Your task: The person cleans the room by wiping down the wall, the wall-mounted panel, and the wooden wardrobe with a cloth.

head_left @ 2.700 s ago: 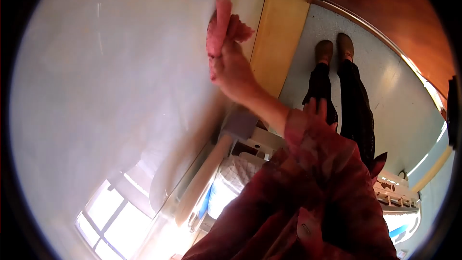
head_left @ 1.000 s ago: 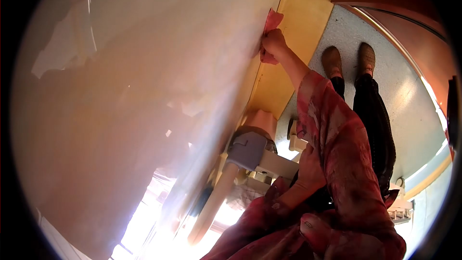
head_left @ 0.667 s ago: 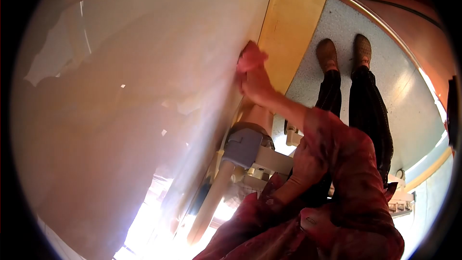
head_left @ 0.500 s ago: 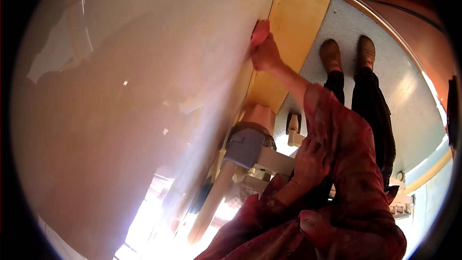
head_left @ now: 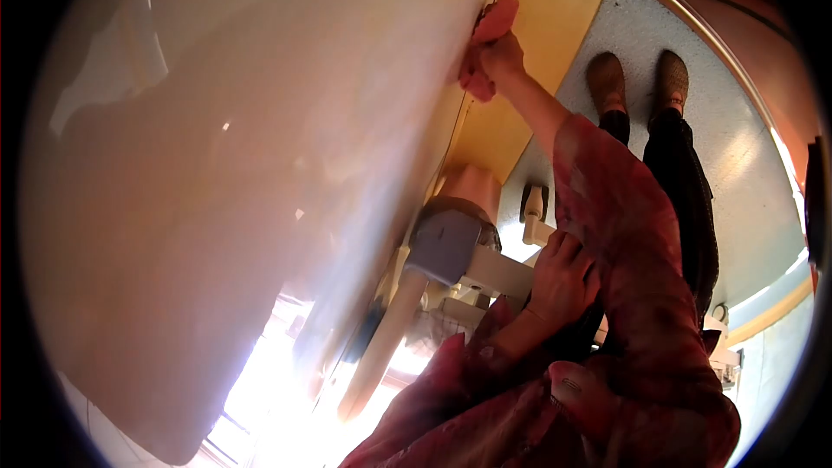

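Observation:
My right hand reaches far forward, its fingers closed round a crumpled pink cloth. Parts of the cloth stick out on both sides of the fist, and it lies against the edge of a large glossy pale surface. A yellowish panel runs along that edge. Close to my body, my left hand is bent at the wrist beside my right sleeve. Its fingers are a little apart, with nothing visible in them; the fingertips lie near the sleeve.
Below the surface's edge are a grey plastic-covered corner piece, a pale tube and a light-coloured frame bar. My shoes stand on a speckled grey floor. A reddish-brown panel curves along the right.
My right hand has moved farther forward along the edge with the pink cloth, and more of the cloth shows. My left hand stays near my right sleeve, its fingers shifted slightly.

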Demonstrator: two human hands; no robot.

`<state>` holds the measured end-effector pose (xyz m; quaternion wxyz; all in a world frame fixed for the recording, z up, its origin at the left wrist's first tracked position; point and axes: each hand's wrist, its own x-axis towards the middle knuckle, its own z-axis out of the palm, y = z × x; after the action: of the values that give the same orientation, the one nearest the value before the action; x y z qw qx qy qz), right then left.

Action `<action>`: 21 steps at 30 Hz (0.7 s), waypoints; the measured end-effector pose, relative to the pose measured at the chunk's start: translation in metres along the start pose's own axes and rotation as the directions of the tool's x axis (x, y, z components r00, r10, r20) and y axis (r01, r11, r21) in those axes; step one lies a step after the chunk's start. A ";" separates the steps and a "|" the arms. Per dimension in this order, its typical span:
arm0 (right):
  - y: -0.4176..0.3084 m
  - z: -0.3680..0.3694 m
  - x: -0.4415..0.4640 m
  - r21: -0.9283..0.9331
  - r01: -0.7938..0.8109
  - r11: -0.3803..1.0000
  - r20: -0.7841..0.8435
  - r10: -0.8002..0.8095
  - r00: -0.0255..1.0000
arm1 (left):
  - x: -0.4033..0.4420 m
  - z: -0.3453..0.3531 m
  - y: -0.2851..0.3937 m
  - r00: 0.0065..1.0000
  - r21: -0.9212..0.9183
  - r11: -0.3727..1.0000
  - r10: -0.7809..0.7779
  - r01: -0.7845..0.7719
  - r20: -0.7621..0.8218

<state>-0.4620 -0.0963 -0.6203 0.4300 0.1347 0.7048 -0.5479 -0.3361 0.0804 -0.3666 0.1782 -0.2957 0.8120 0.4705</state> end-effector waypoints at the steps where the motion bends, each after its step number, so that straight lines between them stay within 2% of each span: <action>1: 0.008 0.005 0.008 -0.191 -0.092 0.977 0.014 0.096 0.995 | -0.003 0.000 -0.003 0.998 -0.008 1.000 0.004 -0.004 0.055; 2: 0.018 0.011 0.012 -0.374 -0.172 0.911 0.008 0.188 0.982 | -0.008 0.004 -0.007 0.999 -0.004 1.000 0.001 -0.001 0.054; 3: 0.025 0.021 -0.003 -0.371 -0.217 0.903 0.016 0.240 0.971 | -0.015 0.016 -0.011 0.987 -0.309 0.939 -0.158 0.149 -0.007; 4: 0.030 0.023 -0.029 -0.329 -0.210 0.921 0.044 0.237 0.970 | -0.027 0.029 -0.021 0.970 -0.456 0.864 -0.244 0.212 -0.011; 5: 0.072 0.041 -0.037 -0.231 -0.313 0.921 0.117 0.345 0.931 | -0.038 0.043 -0.032 0.945 -0.595 0.763 -0.327 0.255 -0.015; 6: 0.124 0.063 -0.057 -0.144 -0.312 0.939 0.255 0.340 0.905 | -0.054 0.059 -0.050 0.980 -0.298 0.947 -0.162 0.122 -0.112; 7: 0.138 0.082 -0.069 -0.024 -0.316 0.949 0.236 0.312 0.920 | -0.062 0.068 -0.057 0.987 0.041 0.998 0.043 -0.037 -0.152; 9: 0.163 0.118 -0.093 0.218 -0.297 0.930 0.199 0.256 0.946 | -0.052 0.062 -0.048 0.977 0.103 0.990 0.111 -0.093 -0.181; 10: 0.118 0.090 -0.102 0.233 -0.460 0.857 0.280 0.394 0.876 | -0.048 0.053 -0.040 0.967 0.169 0.979 0.152 -0.118 -0.206; 12: 0.082 0.066 -0.078 0.251 -0.574 0.779 0.354 0.478 0.804 | -0.035 0.031 -0.024 0.935 0.303 0.938 0.251 -0.170 -0.251; 13: 0.059 0.055 -0.055 0.257 -0.476 0.841 0.261 0.414 0.872 | -0.030 0.022 -0.013 0.968 0.296 0.943 0.201 -0.150 -0.152; 15: -0.016 0.015 -0.017 0.256 -0.147 0.955 0.035 0.143 0.989 | -0.022 0.006 0.008 0.994 0.297 0.949 0.095 -0.106 0.053; 16: -0.071 -0.010 -0.004 0.208 0.017 0.978 -0.080 0.000 0.997 | -0.014 0.004 0.017 0.997 0.229 0.972 0.068 -0.059 -0.035; 17: -0.134 -0.042 0.010 0.161 0.036 0.986 -0.074 -0.025 0.997 | -0.005 0.002 0.024 0.992 0.159 0.987 0.034 -0.015 -0.118; 18: -0.176 -0.062 0.028 0.187 0.153 0.970 -0.106 -0.135 0.985 | -0.003 0.002 0.028 0.976 0.137 0.988 0.101 -0.075 -0.195; 20: -0.259 -0.100 0.064 0.226 0.381 0.896 -0.166 -0.350 0.922 | -0.008 0.007 0.029 0.973 0.127 0.989 0.105 -0.080 -0.206; 21: -0.289 -0.109 0.068 0.157 0.480 0.863 -0.211 -0.445 0.870 | -0.008 0.008 0.028 0.973 0.123 0.990 0.092 -0.067 -0.210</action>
<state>-0.7433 -0.1237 -0.4788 0.2085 0.0504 0.6901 -0.6912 -0.3479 0.1004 -0.3478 0.0871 -0.3013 0.8634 0.3952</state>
